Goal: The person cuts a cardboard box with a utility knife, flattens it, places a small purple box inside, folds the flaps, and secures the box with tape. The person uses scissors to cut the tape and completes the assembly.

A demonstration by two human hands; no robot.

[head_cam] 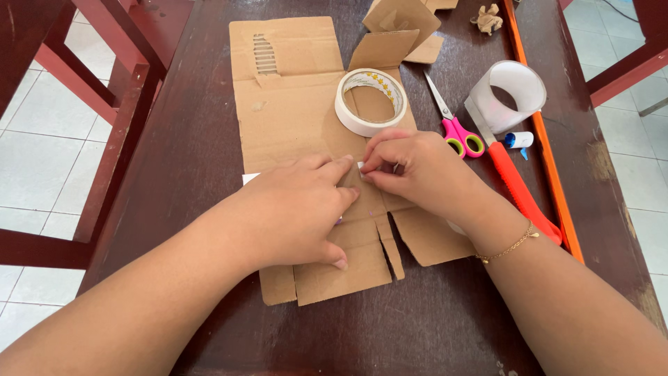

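Note:
A flat, cut brown cardboard sheet (292, 115) lies on the dark wooden table (181, 167). My left hand (296, 212) rests palm-down on the cardboard's lower part, fingers pressing it flat. My right hand (410, 167) pinches a small white bit of tape or paper (361, 166) at the cardboard's middle, fingertips meeting those of the left hand. A white roll of tape (372, 101) sits on the cardboard just beyond both hands.
Pink-handled scissors (456, 129), a red-handled utility knife (511, 177), a wide clear tape roll (508, 94), a small glue stick (518, 140) and an orange ruler (543, 139) lie to the right. Cardboard scraps (400, 31) sit at the far edge. A red chair (118, 83) stands left.

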